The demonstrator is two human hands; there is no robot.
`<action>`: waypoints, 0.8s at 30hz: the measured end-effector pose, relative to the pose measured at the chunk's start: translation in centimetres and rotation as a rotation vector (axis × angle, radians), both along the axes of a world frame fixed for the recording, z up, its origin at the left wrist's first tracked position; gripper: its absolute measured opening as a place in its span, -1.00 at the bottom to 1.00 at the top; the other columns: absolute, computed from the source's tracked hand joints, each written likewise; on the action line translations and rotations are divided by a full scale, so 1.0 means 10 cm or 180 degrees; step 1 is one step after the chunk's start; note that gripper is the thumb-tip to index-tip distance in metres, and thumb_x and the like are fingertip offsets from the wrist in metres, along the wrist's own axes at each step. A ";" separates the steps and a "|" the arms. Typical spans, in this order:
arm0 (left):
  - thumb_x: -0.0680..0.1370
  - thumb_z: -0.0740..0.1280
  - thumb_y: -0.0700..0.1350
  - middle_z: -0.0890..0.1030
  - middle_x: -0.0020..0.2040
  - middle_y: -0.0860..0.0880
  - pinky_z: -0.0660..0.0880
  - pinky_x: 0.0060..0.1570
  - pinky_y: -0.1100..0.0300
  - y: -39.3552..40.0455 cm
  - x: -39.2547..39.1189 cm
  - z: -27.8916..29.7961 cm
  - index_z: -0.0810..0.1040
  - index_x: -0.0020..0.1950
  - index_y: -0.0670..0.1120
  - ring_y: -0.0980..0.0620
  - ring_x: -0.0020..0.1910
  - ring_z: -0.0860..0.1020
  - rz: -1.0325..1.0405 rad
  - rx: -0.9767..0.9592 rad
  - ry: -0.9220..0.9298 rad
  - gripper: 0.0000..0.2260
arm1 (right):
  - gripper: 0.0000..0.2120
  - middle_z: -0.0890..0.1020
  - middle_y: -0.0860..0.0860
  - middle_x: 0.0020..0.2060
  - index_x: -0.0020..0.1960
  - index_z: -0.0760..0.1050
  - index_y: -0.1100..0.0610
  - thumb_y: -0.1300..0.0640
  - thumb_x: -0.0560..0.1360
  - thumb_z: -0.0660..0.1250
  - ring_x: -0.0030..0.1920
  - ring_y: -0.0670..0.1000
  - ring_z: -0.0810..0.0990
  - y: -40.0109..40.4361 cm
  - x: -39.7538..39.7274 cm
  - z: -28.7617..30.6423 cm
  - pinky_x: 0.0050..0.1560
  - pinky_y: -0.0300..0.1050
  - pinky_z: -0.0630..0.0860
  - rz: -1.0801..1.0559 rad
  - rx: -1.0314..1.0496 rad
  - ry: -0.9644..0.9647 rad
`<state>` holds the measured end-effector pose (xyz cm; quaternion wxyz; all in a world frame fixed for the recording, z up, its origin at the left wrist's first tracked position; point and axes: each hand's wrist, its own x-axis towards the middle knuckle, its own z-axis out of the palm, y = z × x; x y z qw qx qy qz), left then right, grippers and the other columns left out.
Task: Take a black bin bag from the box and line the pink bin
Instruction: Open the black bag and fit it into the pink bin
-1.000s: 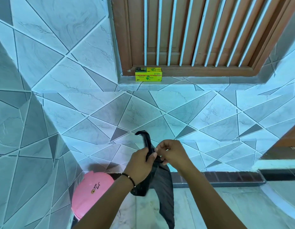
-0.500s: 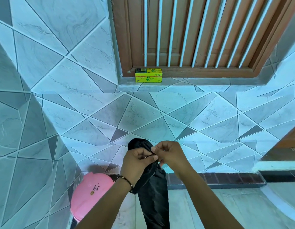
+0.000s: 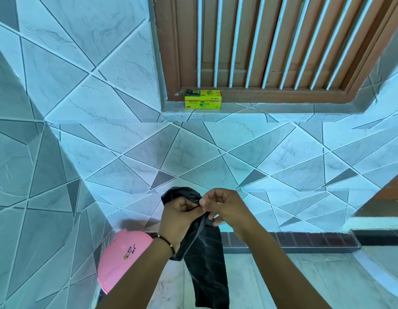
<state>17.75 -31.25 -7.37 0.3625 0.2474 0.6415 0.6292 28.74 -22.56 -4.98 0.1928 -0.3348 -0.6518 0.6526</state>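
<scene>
Head cam, looking down at both hands working the top of the black bin bag [image 3: 206, 259]. The left hand [image 3: 178, 216] has its fingers curled round a bunched-up bit of the bag's upper edge, and the right hand [image 3: 224, 207] is pinching the plastic right next to it, thumb against fingertip, so both are gripping the bag and basically touching each other. The rest of the bag hangs flat and narrow toward 6 o'clock, not opened up at all as far as I can see.

The pink bin [image 3: 124, 255] sits down at about 7 o'clock from the hands, tucked against the tiled wall, lid side facing up. The yellow bin bag box [image 3: 203, 99] is up at 12 o'clock on the window ledge [image 3: 282, 108], well apart from everything else.

What could go wrong from here, imo:
- the two layers just won't separate. Thin film sticks to itself, and rubbing at the sealed end instead of the mouth gets you nowhere. I can't tell which end is in the hands.
- pulling too hard with both pinches so close together could stretch or tear the film.
- the bin looks like it's got its lid on, so somebody needs a free hand for that, and letting go could let the bag drop to the floor.
</scene>
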 end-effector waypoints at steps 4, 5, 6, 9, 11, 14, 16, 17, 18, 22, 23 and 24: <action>0.32 0.51 -0.24 0.57 -0.42 -0.02 0.46 -0.33 0.32 -0.02 -0.01 -0.02 0.51 -0.37 -0.13 0.13 -0.43 0.50 -0.0141 -0.0016 0.0264 -0.82 | -0.89 0.57 0.05 -0.40 -0.25 0.53 0.18 0.21 0.43 0.40 -0.43 -0.04 0.46 0.01 0.01 -0.01 -0.41 -0.19 0.45 0.0037 -0.0008 -0.0121; 0.32 0.50 -0.25 0.59 -0.41 -0.02 0.48 -0.28 0.29 -0.03 -0.01 -0.03 0.53 -0.37 -0.12 0.10 -0.39 0.52 -0.0196 0.0016 0.0187 -0.83 | -0.89 0.56 0.05 -0.40 -0.26 0.53 0.18 0.21 0.43 0.41 -0.42 -0.04 0.47 0.01 0.01 -0.02 -0.41 -0.19 0.45 0.0015 -0.0026 -0.0124; 0.32 0.50 -0.24 0.62 -0.40 -0.02 0.49 -0.24 0.26 -0.04 -0.02 -0.04 0.55 -0.37 -0.11 0.08 -0.37 0.54 -0.0229 0.0045 0.0095 -0.85 | -0.88 0.54 0.05 -0.40 -0.27 0.53 0.18 0.21 0.43 0.41 -0.42 -0.03 0.47 0.02 0.02 -0.02 -0.42 -0.19 0.46 -0.0015 -0.0053 -0.0112; 0.31 0.49 -0.16 0.67 -0.33 -0.05 0.51 -0.17 0.20 -0.06 -0.04 -0.03 0.59 -0.35 -0.09 0.00 -0.29 0.58 -0.0286 0.0143 -0.0379 -0.90 | -0.87 0.53 0.05 -0.40 -0.29 0.52 0.19 0.24 0.43 0.41 -0.41 -0.02 0.48 0.05 0.05 -0.02 -0.42 -0.20 0.48 -0.0035 -0.0113 -0.0133; 0.27 0.47 -0.12 0.64 -0.33 -0.09 0.52 -0.17 0.14 -0.08 -0.07 -0.01 0.56 -0.34 -0.11 -0.04 -0.31 0.58 -0.0249 0.0226 -0.0895 -0.88 | -0.86 0.54 0.04 -0.39 -0.29 0.52 0.18 0.27 0.44 0.39 -0.40 -0.02 0.50 0.07 0.08 -0.01 -0.39 -0.18 0.50 -0.0034 -0.0126 -0.0232; 0.34 0.43 -0.16 0.63 -0.33 -0.11 0.52 -0.11 0.11 -0.09 -0.16 0.01 0.56 -0.33 -0.12 -0.05 -0.33 0.58 -0.0123 0.0297 -0.1168 -0.91 | -0.89 0.55 0.07 -0.33 -0.25 0.54 0.18 0.28 0.46 0.35 -0.37 0.01 0.51 0.11 0.12 0.00 -0.36 -0.16 0.51 -0.0102 -0.0231 -0.0180; 0.43 0.38 -0.21 0.65 -0.28 -0.12 0.53 -0.09 0.12 -0.09 -0.16 0.02 0.61 -0.24 -0.14 -0.05 -0.28 0.59 -0.0176 0.0217 -0.1020 -0.94 | -0.93 0.56 0.08 -0.29 -0.20 0.56 0.16 0.24 0.46 0.36 -0.35 0.01 0.52 0.10 0.11 0.02 -0.35 -0.16 0.52 -0.0041 -0.0227 -0.0085; 0.45 0.36 -0.23 0.66 -0.24 -0.15 0.54 -0.06 0.11 -0.08 -0.14 0.02 0.63 -0.17 -0.17 -0.06 -0.25 0.60 -0.0220 0.0154 -0.0895 -0.94 | -0.95 0.56 0.07 -0.28 -0.17 0.58 0.14 0.20 0.46 0.37 -0.35 0.00 0.52 0.09 0.08 0.03 -0.36 -0.17 0.53 0.0013 -0.0180 -0.0067; 0.46 0.35 -0.26 0.66 -0.19 -0.19 0.54 -0.03 0.09 -0.07 -0.12 0.02 0.63 -0.11 -0.21 -0.09 -0.22 0.60 -0.0269 0.0095 -0.0734 -0.92 | -0.96 0.55 0.05 -0.28 -0.16 0.58 0.13 0.17 0.45 0.39 -0.36 -0.02 0.51 0.07 0.05 0.02 -0.37 -0.18 0.53 0.0040 -0.0104 -0.0066; 0.40 0.42 -0.28 0.68 -0.21 -0.17 0.54 -0.03 0.10 -0.05 -0.05 0.01 0.65 -0.15 -0.20 -0.08 -0.23 0.60 -0.0277 0.0078 -0.0353 -0.94 | -0.90 0.50 0.03 -0.37 -0.25 0.53 0.16 0.22 0.43 0.41 -0.44 -0.07 0.47 0.04 -0.04 -0.03 -0.42 -0.21 0.48 -0.0209 0.0136 -0.0041; 0.38 0.45 -0.26 0.69 -0.23 -0.15 0.53 -0.05 0.10 -0.05 -0.05 0.00 0.66 -0.19 -0.17 -0.07 -0.24 0.61 -0.0261 0.0082 -0.0365 -0.95 | -0.89 0.49 0.04 -0.38 -0.25 0.53 0.18 0.23 0.43 0.41 -0.44 -0.06 0.47 0.05 -0.04 -0.04 -0.43 -0.21 0.48 -0.0243 0.0125 -0.0035; 0.36 0.46 -0.24 0.68 -0.24 -0.15 0.53 -0.07 0.10 -0.05 -0.05 0.00 0.66 -0.20 -0.16 -0.08 -0.24 0.60 -0.0255 0.0084 -0.0443 -0.95 | -0.89 0.49 0.06 -0.39 -0.25 0.53 0.20 0.24 0.43 0.41 -0.43 -0.05 0.48 0.05 -0.04 -0.05 -0.43 -0.21 0.49 -0.0256 0.0099 -0.0034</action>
